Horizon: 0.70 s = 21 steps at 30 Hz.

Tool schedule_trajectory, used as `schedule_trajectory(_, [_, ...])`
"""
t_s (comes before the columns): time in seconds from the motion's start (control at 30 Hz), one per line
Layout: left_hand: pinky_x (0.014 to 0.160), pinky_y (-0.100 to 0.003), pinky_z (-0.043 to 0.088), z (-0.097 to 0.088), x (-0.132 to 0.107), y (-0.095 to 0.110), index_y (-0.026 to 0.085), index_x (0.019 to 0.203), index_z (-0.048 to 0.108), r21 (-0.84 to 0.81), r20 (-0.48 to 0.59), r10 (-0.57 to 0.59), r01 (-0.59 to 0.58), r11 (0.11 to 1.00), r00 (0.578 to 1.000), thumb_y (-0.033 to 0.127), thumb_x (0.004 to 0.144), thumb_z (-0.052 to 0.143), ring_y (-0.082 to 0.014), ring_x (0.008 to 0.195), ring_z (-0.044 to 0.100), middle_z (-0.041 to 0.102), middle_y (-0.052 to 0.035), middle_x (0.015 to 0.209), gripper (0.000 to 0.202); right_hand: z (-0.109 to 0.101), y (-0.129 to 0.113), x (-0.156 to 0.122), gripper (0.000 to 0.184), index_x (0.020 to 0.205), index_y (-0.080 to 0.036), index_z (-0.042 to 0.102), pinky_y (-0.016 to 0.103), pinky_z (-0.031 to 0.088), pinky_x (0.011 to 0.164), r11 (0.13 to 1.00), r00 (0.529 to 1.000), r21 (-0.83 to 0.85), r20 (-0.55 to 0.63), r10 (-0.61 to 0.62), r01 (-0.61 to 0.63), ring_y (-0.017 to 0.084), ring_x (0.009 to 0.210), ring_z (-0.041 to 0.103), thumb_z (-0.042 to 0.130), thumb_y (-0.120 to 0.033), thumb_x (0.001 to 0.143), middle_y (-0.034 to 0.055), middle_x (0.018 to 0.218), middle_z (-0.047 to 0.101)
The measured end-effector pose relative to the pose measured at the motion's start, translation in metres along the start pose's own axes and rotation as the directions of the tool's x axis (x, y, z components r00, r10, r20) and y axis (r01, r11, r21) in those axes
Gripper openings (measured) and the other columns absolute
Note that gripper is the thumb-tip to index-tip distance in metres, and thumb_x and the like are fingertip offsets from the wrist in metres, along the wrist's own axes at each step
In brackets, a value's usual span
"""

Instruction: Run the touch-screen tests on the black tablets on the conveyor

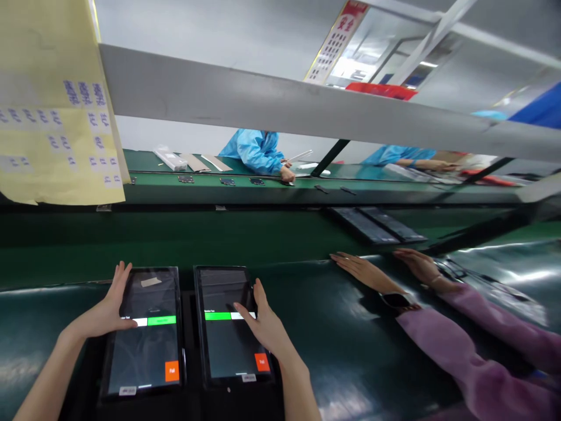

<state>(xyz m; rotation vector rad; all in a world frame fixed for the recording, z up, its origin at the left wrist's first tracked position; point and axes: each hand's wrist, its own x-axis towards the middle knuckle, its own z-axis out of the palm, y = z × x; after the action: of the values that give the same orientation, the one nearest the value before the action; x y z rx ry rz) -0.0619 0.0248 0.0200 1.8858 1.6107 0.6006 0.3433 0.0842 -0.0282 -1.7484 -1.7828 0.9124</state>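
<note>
Two dark tablets, left tablet (142,354) and right tablet (228,356), side by side, narrow gap between, at the near side of a green work surface (339,333). Both screens lit: a green bar (161,320) next to a white one, an orange block (172,371) low at the right, lettering apparently "Fail". Tan strip (151,282) near the top of the left tablet; white label (127,390) at its foot. Left hand (103,310) spread along the left tablet's outer edge, thumb stretched across to the white bar. Right hand (265,321) likewise spread — fingers by the right tablet's outer edge, thumb over its white bar; firmness of either touch cannot be told. Farther right, a co-worker's hands (363,272) laid at the surface's far edge, purple sleeves (447,345), dark watch (397,300) on one wrist. Beyond them, two flat dark panels (363,225) lie side by side on a lower green strip (245,237). Across the way: small dark parts (228,182) in a row on a green ledge, a person in a blue sleeve (256,149), white box (169,158) to the left. Grey beam (219,93) overhead — yellow sheet (56,111) hanging upper left.
</note>
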Motion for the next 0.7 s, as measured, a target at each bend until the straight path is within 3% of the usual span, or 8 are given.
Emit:
schedule_trajectory(0.13, [0.111,-0.06,0.022,0.006,0.0,0.005,0.03,0.149,-0.018,-0.036,0.019,-0.061,0.062,0.997,0.998,0.065,0.075,0.067,-0.0358,0.143,-0.01,-0.021,-0.0104,0.156,0.117,0.0,0.001,-0.001,0.095,0.155,-0.024,-0.002,0.048,0.04,0.105,1.0,1.0,0.0,0.019,0.012,-0.012,0.034,0.141,0.026,0.045,-0.069,0.086,0.0093,0.156,0.023])
schedule_trajectory(0.23, [0.112,-0.06,0.024,0.013,0.001,0.011,0.029,0.149,-0.015,-0.013,-0.075,-0.068,0.067,0.998,0.995,0.068,0.08,0.059,-0.0369,0.144,-0.008,-0.018,-0.0121,0.157,0.11,-0.002,0.003,-0.001,0.095,0.155,-0.023,-0.002,0.046,0.041,0.105,1.0,0.999,0.0,0.033,0.005,-0.005,0.032,0.143,0.023,0.044,-0.068,0.086,0.0087,0.157,0.022])
schedule_trajectory(0.37, [0.105,-0.06,0.037,0.025,0.002,0.022,0.031,0.15,-0.012,0.088,-0.17,-0.083,0.099,0.991,0.982,0.069,0.078,0.062,-0.0428,0.143,0.004,-0.018,-0.0141,0.157,0.11,-0.006,0.008,0.0,0.094,0.155,-0.021,0.0,0.044,0.035,0.11,1.0,0.998,0.005,0.066,-0.011,0.011,0.029,0.144,0.021,0.046,-0.066,0.086,0.0091,0.157,0.021])
schedule_trajectory(0.57, [0.108,-0.073,0.012,0.042,0.004,0.031,0.027,0.152,-0.003,0.437,-0.329,0.13,0.029,0.899,0.935,0.067,0.079,0.06,-0.0468,0.141,-0.01,-0.011,-0.0152,0.158,0.104,-0.01,0.011,-0.001,0.094,0.155,-0.021,-0.002,0.041,0.028,0.114,0.999,0.994,0.021,0.104,-0.033,0.031,0.025,0.145,0.014,0.044,-0.066,0.086,0.0085,0.158,0.017])
schedule_trajectory(0.7, [0.109,-0.072,0.01,0.042,0.006,0.034,0.024,0.152,-0.001,0.386,-0.396,0.13,0.037,0.922,0.909,0.065,0.087,0.05,-0.0444,0.142,-0.01,-0.009,-0.016,0.158,0.093,-0.011,0.009,-0.001,0.094,0.155,-0.02,-0.001,0.042,0.03,0.113,0.999,0.993,0.025,0.115,-0.024,0.021,0.025,0.145,0.012,0.043,-0.065,0.086,0.0074,0.159,0.015])
